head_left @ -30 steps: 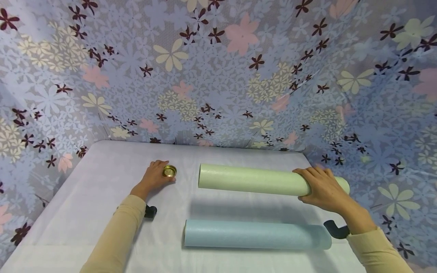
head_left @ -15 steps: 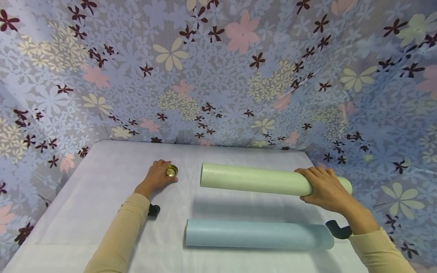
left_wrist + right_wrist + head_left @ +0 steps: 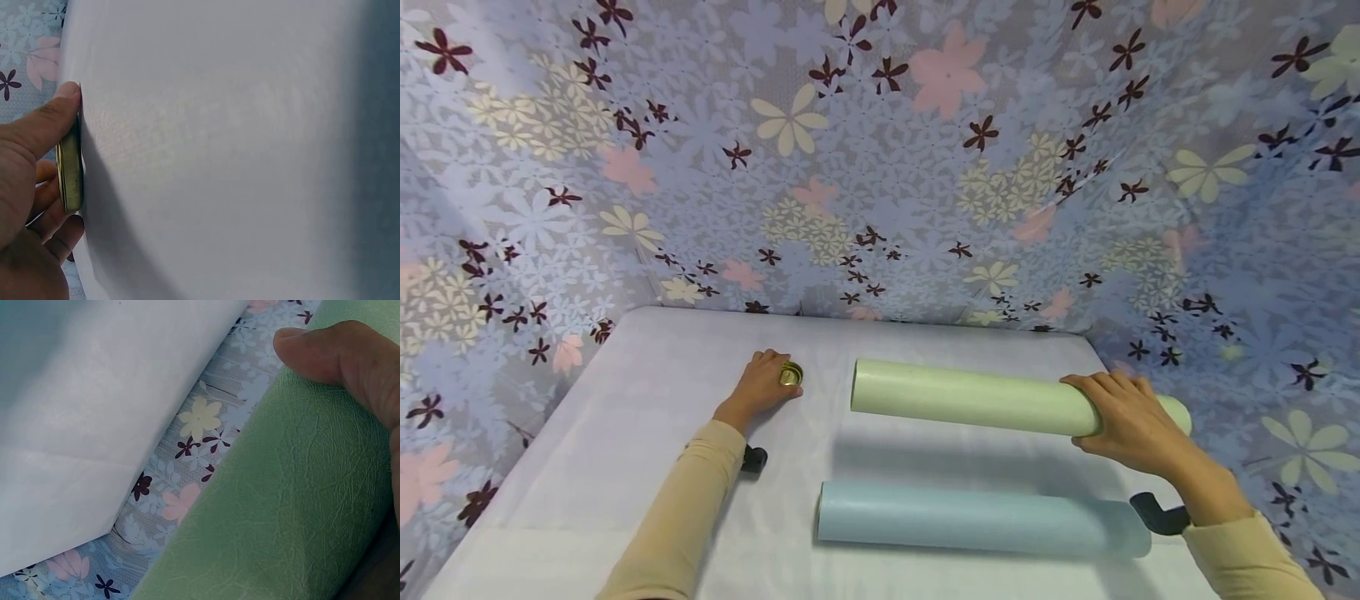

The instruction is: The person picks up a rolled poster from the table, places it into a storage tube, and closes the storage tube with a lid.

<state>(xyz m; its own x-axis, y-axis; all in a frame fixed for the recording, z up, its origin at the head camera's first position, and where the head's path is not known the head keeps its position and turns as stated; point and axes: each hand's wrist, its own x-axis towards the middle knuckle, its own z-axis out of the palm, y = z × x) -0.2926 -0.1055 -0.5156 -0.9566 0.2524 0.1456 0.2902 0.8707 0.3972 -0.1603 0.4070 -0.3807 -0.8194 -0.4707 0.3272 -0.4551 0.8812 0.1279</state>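
In the head view my left hand point(image 3: 762, 385) is at the far left part of the table, thumb and fingers round the edge of a small round gold-coloured lid point(image 3: 791, 374). The left wrist view shows the lid point(image 3: 72, 172) edge-on, between the thumb point(image 3: 53, 122) and the curled fingers. My right hand point(image 3: 1127, 421) grips a long pale green roll point(image 3: 970, 395) near its right end, thumb on the near side. A shadow on the table lies below this roll. Close up in the right wrist view, the green roll point(image 3: 269, 487) has a creased, leather-like surface.
A light blue roll point(image 3: 977, 521) lies on the white-covered table point(image 3: 760, 533), nearer than the green one. Flowered cloth point(image 3: 865, 167) hangs behind and at both sides. Black wrist mounts point(image 3: 1159, 514) show at both wrists.
The head view has turned slightly left, so everything sits a little further right in it. The left fingers cover slightly more of the lid. The right hand keeps its grip on the green roll.
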